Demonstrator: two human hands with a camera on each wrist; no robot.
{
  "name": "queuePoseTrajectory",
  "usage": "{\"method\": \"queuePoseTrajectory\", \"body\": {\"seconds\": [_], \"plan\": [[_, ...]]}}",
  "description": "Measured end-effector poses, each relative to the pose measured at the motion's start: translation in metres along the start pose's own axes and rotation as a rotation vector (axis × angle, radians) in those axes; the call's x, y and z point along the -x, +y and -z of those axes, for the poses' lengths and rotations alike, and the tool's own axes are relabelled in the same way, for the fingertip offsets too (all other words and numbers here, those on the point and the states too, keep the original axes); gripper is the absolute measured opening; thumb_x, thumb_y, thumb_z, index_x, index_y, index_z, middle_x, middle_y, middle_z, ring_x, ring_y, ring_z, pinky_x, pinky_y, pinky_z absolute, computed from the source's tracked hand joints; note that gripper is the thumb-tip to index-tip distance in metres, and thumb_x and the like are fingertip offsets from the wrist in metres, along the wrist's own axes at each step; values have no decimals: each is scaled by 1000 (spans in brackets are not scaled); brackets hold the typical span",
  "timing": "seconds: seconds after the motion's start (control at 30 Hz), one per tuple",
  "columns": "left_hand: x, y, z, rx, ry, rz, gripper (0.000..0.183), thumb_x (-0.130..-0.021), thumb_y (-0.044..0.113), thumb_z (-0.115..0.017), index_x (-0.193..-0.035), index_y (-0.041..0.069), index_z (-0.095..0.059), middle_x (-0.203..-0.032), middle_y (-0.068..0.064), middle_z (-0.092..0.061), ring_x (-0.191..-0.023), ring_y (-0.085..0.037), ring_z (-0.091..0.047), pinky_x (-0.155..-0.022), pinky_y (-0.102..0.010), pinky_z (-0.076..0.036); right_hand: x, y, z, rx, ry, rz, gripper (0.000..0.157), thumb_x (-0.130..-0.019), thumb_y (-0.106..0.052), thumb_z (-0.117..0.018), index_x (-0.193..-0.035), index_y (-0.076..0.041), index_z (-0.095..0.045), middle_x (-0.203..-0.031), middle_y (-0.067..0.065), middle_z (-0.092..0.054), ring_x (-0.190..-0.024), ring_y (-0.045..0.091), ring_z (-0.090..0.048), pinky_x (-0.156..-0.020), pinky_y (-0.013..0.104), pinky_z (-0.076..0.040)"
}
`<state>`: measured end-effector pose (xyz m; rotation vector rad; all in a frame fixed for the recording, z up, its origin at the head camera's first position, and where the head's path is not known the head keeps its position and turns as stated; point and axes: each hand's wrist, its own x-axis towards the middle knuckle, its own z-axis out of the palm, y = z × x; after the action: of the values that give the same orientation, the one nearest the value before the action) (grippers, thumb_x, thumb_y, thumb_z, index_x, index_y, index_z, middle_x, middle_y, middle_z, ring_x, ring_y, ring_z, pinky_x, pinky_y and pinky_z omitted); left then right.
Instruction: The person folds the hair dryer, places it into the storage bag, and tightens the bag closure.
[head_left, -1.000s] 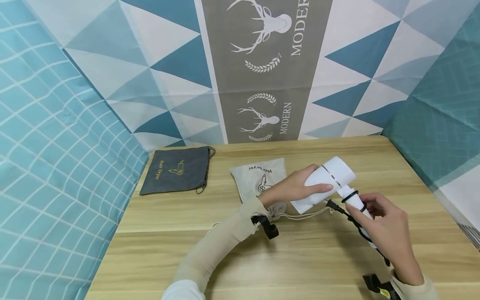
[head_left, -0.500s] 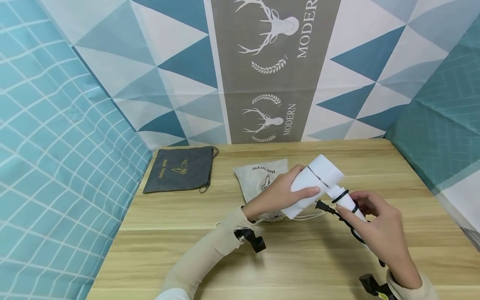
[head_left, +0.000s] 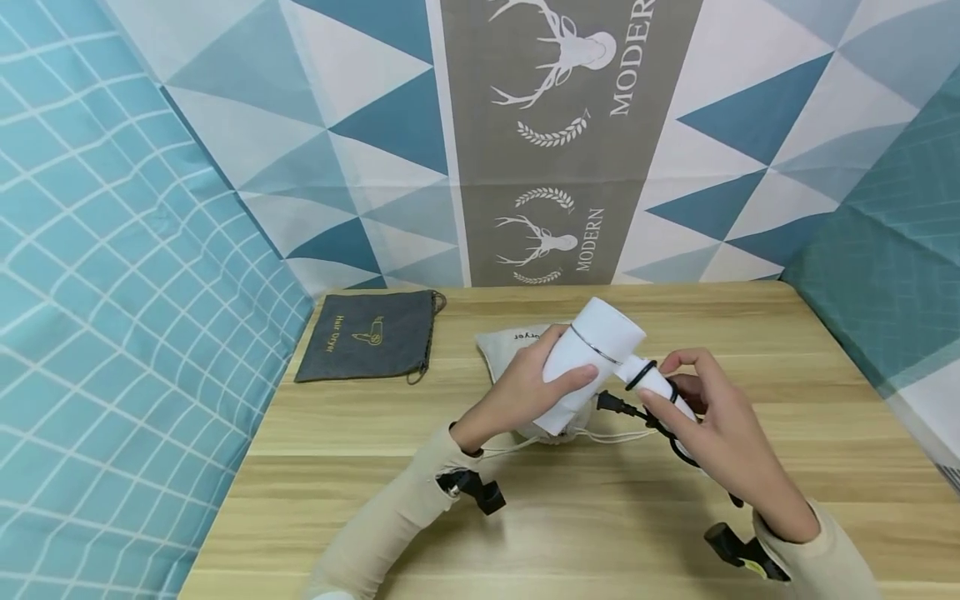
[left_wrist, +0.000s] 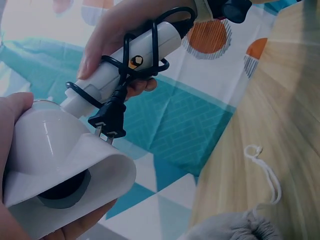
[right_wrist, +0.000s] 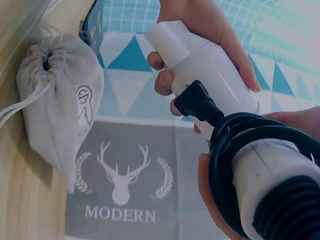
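Note:
A white hair dryer (head_left: 603,333) is held above the table by both hands. My left hand (head_left: 528,383) grips its barrel, thumb on the near side, and a flared nozzle (left_wrist: 102,165) faces the left wrist camera. My right hand (head_left: 723,433) holds the handle (left_wrist: 145,52). A black power cord (right_wrist: 222,150) is wound round that handle, its two-pin plug (left_wrist: 110,117) hanging beside it. Behind the left hand lies a light grey drawstring pouch (head_left: 498,343) printed with a dryer, partly covered by hand and dryer in the head view; it looks filled in the right wrist view.
A dark grey "Hair Dryer" pouch (head_left: 367,337) lies flat at the back left of the wooden table (head_left: 585,533). White drawstrings (head_left: 615,436) trail from the light pouch under the dryer. Patterned cloth (head_left: 405,200) hangs behind the table and along both sides.
Both hands have carried the hair dryer leftward, and it now covers more of the light pouch. The grips look the same. The head view has shifted slightly.

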<state>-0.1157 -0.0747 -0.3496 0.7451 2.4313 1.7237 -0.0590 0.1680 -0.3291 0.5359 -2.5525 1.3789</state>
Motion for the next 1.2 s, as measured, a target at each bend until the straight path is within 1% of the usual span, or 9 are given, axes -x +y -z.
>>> {"method": "queuePoseTrajectory", "body": {"seconds": [0.13,0.2,0.37,0.5,0.7,0.83,0.97,1.1,1.2], "plan": [[4,3,11,-10,37,-37,58,-95,41,-65,-142,14,-45,-108,-6,-66,-81,-13,-68,-61,-31,-57,-9,-11,-3,-12,25,25,73,-90,-7,-74,-149,-27,-36,-94,7,-73,-67,12,-65,-54,24,-49],[6,7,18,-14,54,-54,60,-94,40,-65,-143,14,-43,-109,-6,-66,-83,-13,-68,-61,-32,-57,-14,-16,-5,-5,35,68,78,-89,-5,-74,-152,-29,-37,-94,6,-73,-69,11,-66,-56,24,-50],[14,18,29,-2,98,-84,58,-94,36,-66,-144,15,-43,-111,-7,-64,-86,-16,-67,-65,-33,-58,-23,-27,-6,35,56,210,53,-85,0,-76,-133,-17,-62,-87,-1,-72,-67,9,-66,-59,19,-51],[20,25,34,-4,137,-106,56,-94,33,-67,-141,15,-44,-109,-6,-64,-86,-17,-66,-65,-34,-58,-30,-35,-5,15,69,263,47,-83,3,-77,-125,-13,-65,-84,-3,-72,-66,8,-67,-60,18,-52],[25,32,40,-25,183,-171,56,-93,39,-67,-138,12,-46,-109,-5,-64,-87,-17,-65,-65,-34,-57,-31,-44,-8,-35,118,276,43,-79,7,-80,-117,-9,-66,-87,0,-73,-69,6,-68,-62,17,-53],[27,37,37,-29,202,-203,66,-92,53,-64,-139,11,-46,-111,-6,-65,-87,-17,-65,-65,-34,-57,-28,-46,-7,-65,164,273,45,-75,9,-81,-114,-7,-67,-90,0,-73,-72,5,-69,-62,17,-53],[31,42,31,-30,268,-236,72,-89,65,-60,-138,12,-47,-111,-5,-65,-86,-16,-65,-64,-34,-56,-25,-47,-10,-132,228,302,46,-72,14,-80,-113,-3,-67,-92,1,-74,-73,6,-69,-60,16,-52],[33,44,17,70,312,-281,69,-92,59,-60,-139,11,-44,-115,-9,-63,-91,-20,-65,-69,-37,-57,-25,-48,-20,-246,321,354,42,-74,17,-74,-113,8,-64,-97,6,-74,-76,9,-71,-58,15,-51],[34,43,9,119,330,-283,65,-95,53,-60,-141,11,-41,-118,-10,-62,-94,-21,-65,-73,-38,-57,-25,-47,-27,-297,356,363,40,-76,18,-71,-114,12,-61,-99,6,-74,-77,10,-71,-57,16,-50]]}}
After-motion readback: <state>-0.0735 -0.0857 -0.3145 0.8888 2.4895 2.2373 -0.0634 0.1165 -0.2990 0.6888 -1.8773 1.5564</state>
